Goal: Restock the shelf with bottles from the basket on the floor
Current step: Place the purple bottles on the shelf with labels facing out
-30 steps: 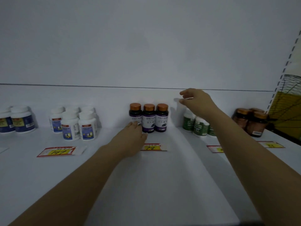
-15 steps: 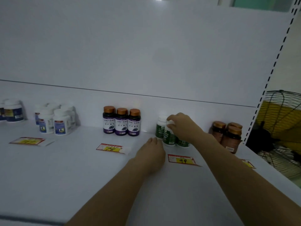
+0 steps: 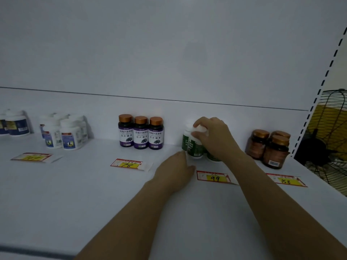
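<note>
Head view: green-label bottle (image 3: 195, 148) gripped by cap in right hand (image 3: 214, 139), stood on shelf (image 3: 75, 184) behind 99 tag (image 3: 214, 177); left hand (image 3: 176, 171) laid open beside base. Risk: neighbouring green bottles (image 3: 185, 143) toppled if nudged.

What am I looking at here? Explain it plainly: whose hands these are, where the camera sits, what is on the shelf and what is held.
There is no machine here: a person is stocking a shop shelf with two bare hands. The picture comes from a wide-angle camera worn on the person's head, looking forward and down, so both arms reach in from below.

The right hand has its fingers curled round the white cap of a green-labelled bottle, which stands among others like it. The left hand rests open on the white shelf, fingertips near that bottle's base.

Also on the shelf are three purple-labelled bottles, white bottles, brown bottles and price tags. A fan stands beyond the right edge.
</note>
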Demonstrator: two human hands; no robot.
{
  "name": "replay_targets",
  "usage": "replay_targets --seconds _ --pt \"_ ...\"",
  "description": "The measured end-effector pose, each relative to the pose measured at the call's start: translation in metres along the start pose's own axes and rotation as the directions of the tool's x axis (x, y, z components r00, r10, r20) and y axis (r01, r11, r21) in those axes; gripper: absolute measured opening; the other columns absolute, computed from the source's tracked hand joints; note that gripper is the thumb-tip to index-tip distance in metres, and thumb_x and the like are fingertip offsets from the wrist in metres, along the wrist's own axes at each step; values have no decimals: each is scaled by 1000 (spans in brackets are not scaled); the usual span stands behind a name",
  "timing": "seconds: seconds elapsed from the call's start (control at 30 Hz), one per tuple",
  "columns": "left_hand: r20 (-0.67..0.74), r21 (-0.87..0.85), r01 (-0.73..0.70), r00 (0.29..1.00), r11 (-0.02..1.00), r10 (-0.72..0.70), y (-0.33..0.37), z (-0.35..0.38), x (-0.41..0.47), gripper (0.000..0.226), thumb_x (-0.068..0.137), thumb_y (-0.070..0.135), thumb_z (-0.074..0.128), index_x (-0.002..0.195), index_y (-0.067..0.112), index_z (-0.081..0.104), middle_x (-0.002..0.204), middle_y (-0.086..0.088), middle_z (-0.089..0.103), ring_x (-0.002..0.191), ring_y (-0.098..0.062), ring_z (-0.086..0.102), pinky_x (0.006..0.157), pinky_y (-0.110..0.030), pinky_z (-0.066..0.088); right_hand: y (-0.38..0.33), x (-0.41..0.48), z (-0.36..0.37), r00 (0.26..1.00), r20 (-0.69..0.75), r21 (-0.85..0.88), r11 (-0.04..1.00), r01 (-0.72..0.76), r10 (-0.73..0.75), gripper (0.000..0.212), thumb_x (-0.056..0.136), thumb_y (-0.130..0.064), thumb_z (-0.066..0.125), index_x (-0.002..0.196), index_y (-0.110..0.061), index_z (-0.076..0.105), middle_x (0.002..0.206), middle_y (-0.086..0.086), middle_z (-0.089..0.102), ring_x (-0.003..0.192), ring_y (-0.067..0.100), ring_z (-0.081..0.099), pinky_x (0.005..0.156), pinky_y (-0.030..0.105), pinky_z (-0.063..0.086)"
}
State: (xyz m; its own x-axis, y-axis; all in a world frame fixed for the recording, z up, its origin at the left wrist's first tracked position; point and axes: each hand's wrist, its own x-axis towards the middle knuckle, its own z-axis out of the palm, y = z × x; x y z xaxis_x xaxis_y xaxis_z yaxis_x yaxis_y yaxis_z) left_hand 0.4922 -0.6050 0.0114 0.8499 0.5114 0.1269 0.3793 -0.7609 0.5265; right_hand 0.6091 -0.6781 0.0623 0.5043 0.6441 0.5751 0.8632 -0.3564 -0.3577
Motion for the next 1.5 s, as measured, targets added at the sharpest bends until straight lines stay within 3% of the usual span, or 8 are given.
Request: replay_targets --seconds 0.17,0.27,0.37,0.5,0.7,1.07,1.27,1.5 --pt "-132 -311 -112 988 944 74 -1 -9 4 65 81 34 70 136 22 38 134 5 53 105 -2 48 76 -6 34 -14 -4 -17 998 -65 184 983 4 8 26 86 -37 65 104 -20 66 101 2 59 87 12 55 64 5 36" --pt "-149 -399 -176 981 900 126 -2 -11 7 49 81 30 71 125 21 50 124 6 60 88 9 48 59 3 37 -17 -6 -27 996 -67 284 958 -35 56 24 88 -42 59 97 -22 68 95 -7 63 87 12 61 70 11 46" --pt "-41 -532 -160 986 831 164 2 -17 6 36 81 26 71 112 26 55 114 10 63 82 12 53 62 0 40 -10 -7 -34 994 4 407 908 -102 110 27 94 -41 50 99 -24 70 94 -8 70 90 14 66 88 36 54" --pt "61 -617 -113 980 779 190 4 -22 4 30 82 25 70 111 27 59 106 13 62 86 9 55 70 -7 39 2 -8 -34 988 56 462 873 -155 146 22 93 -38 54 102 -26 70 96 -6 72 88 14 68 90 42 54" --pt "69 -655 -112 976 747 206 3 -22 3 39 82 25 70 119 23 58 117 8 64 88 7 56 71 -7 39 1 -9 -34 983 74 508 843 -180 165 21 92 -38 55 100 -26 70 96 -5 72 88 14 69 90 40 55" --pt "-86 -630 -177 984 756 159 0 -22 6 42 72 26 80 94 29 44 85 19 55 74 6 54 51 3 40 -8 -10 -33 979 81 553 809 -200 186 21 81 -42 67 88 -25 59 88 -4 72 85 15 68 85 40 56" --pt "1 -711 -160 974 685 228 1 -24 7 28 78 18 74 97 32 58 94 17 66 85 6 62 79 -11 51 0 -14 -38 978 117 700 684 -204 172 18 91 -19 57 108 -15 62 100 1 71 92 20 68 91 40 54" --pt "-170 -718 -208 978 664 122 1 -23 7 52 69 13 82 107 17 46 92 12 58 76 2 57 54 0 43 -3 -12 -30 980 146 631 749 -200 138 26 91 -38 56 111 -22 61 101 -4 69 94 10 66 81 24 55"
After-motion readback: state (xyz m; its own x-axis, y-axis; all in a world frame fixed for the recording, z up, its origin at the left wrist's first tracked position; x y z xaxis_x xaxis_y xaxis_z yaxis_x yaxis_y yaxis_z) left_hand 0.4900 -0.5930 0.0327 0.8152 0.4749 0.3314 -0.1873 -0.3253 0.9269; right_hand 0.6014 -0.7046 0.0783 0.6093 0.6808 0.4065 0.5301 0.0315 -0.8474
